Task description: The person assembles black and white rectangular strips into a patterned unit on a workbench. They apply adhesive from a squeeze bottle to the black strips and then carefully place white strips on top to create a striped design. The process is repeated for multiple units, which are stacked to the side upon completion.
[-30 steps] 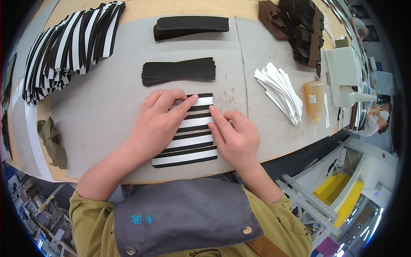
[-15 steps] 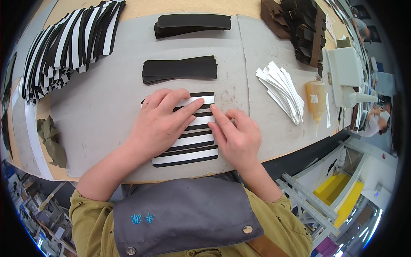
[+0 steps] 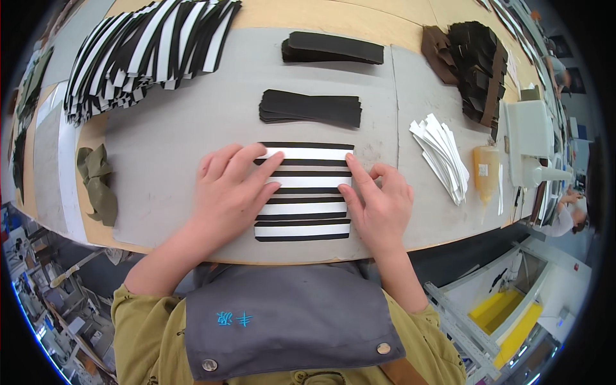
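Observation:
Several black strips, each with a white strip along its middle, lie one below another in front of me; the farthest strip (image 3: 314,154) is under my fingertips and the nearest strip (image 3: 301,231) lies by the table edge. My left hand (image 3: 224,183) rests at their left ends, fingers spread, the index fingertip pressing on the farthest strip. At the right ends my right hand (image 3: 382,202) has its index fingertip on that same strip and its thumb by the strip below. Neither hand grips anything. Just beyond lies a stack of plain black strips (image 3: 311,108).
Another black stack (image 3: 333,48) lies farther back. Black-and-white strips (image 3: 147,54) fan out at far left, above an olive scrap (image 3: 97,183). To the right are loose white strips (image 3: 443,157), an amber squeeze bottle (image 3: 486,176), a white container (image 3: 529,128) and dark brown strips (image 3: 471,70).
My left hand has drawn back leftward, uncovering more of the strips. The farthest strip now lies straighter over the others. The whole view has shifted a little.

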`<act>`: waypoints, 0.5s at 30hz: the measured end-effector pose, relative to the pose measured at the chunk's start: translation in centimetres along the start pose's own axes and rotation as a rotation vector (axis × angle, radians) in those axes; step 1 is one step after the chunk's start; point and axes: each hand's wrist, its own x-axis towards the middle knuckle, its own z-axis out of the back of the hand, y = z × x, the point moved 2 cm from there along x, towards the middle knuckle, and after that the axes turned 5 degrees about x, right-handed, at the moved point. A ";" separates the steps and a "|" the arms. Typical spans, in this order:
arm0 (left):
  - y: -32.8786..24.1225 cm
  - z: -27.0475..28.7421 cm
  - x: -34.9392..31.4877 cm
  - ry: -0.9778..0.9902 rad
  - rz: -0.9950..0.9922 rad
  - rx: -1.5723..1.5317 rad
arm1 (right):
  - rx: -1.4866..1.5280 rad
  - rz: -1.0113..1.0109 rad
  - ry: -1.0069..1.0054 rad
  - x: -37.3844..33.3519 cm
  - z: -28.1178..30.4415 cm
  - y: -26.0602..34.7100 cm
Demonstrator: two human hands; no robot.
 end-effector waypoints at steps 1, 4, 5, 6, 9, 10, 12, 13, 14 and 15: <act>0.5 0.4 -0.9 -0.001 0.021 0.029 | -0.001 -0.004 0.004 -0.1 0.0 -0.1; 1.4 1.4 -3.0 0.026 0.068 -0.015 | -0.053 0.028 -0.004 0.1 0.5 0.8; 1.4 1.4 -3.3 0.029 0.090 -0.042 | -0.077 0.048 -0.009 0.2 0.7 1.0; 1.5 1.5 -3.5 0.032 0.112 -0.070 | -0.049 0.078 0.022 0.5 0.8 1.5; 1.7 1.5 -3.6 0.015 0.174 -0.129 | 0.032 0.153 0.113 1.5 0.3 3.8; 1.7 1.5 -3.5 0.006 0.194 -0.145 | 0.060 0.176 0.141 1.9 -0.1 4.6; 1.6 1.4 -3.4 0.016 0.188 -0.129 | 0.093 0.215 0.182 2.6 -0.8 5.9; 1.5 1.4 -3.3 0.021 0.185 -0.121 | 0.096 0.229 0.192 2.9 -1.0 6.5; 1.4 1.2 -3.3 0.016 0.170 -0.107 | 0.103 0.244 0.203 3.1 -1.3 7.0; 1.4 1.0 -3.4 0.012 0.155 -0.094 | 0.110 0.258 0.196 3.3 -1.5 7.4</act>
